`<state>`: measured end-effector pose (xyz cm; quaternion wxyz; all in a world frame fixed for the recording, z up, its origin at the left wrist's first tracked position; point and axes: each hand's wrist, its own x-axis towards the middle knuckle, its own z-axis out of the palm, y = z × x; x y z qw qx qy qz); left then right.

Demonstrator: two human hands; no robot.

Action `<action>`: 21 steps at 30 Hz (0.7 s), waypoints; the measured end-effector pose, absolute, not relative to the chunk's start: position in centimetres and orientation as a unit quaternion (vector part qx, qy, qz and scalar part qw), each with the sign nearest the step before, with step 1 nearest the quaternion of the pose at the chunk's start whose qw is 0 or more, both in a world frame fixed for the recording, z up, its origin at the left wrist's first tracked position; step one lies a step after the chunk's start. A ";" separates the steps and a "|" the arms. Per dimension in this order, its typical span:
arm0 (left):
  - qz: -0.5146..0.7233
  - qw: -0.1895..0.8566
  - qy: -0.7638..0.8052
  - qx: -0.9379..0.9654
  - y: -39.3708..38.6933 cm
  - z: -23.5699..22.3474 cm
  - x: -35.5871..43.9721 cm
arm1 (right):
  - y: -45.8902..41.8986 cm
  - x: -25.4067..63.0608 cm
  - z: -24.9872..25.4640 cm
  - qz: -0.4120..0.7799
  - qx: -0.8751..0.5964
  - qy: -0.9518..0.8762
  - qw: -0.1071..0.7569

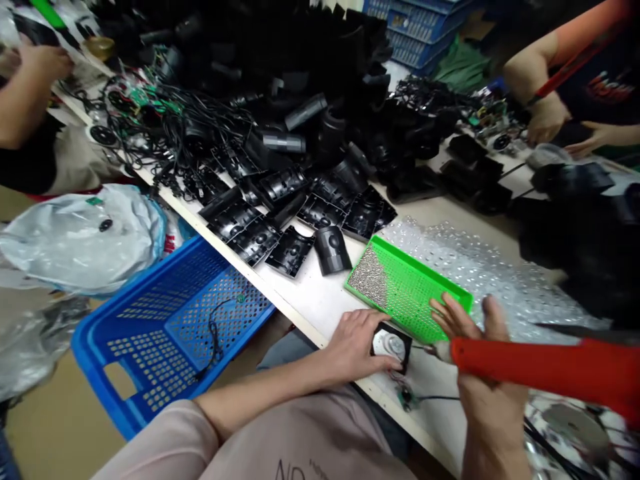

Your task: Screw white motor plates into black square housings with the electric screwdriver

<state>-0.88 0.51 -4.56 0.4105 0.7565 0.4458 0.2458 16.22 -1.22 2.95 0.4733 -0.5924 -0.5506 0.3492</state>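
My left hand [357,343] is closed on a small black plastic housing [407,340] with a round white part [389,345] set in it, pressed near the table's front edge. Thin wires run from it to a little green circuit board [406,398]. My right hand [493,407] holds a red electric screwdriver [530,370] lying across the palm, several fingers stretched out past it. The metal bit points left at the housing's right side; whether it touches a screw cannot be told. Just beyond both hands, a green tray [425,303] holds many small screws [369,277] in its left corner.
Black shell halves [290,250] and cables [200,113] pile up behind. Clear bubble wrap [480,267] lies right of the tray. A blue crate [175,333] stands below the table at left, beside a white bag [85,233]. Co-workers' hands [547,120] work across and at far left.
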 end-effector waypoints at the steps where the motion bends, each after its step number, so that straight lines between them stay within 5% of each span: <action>1: 0.240 0.418 0.428 0.765 0.7 -4.5 -1.2 | -1.8 16.7 2.7 0.297 -0.648 -0.576 0.401; 4: 0.225 0.404 0.387 0.797 1.3 -4.6 -2.0 | -3.2 16.6 0.8 0.204 -0.700 -0.658 0.190; 6: 0.224 0.379 0.384 0.812 1.6 -4.8 -2.2 | -3.5 15.8 -0.7 0.172 -0.693 -0.687 0.133; 21: 0.238 0.334 0.370 0.834 1.6 -4.5 -1.7 | -3.7 14.3 -1.8 0.206 -0.692 -0.660 0.208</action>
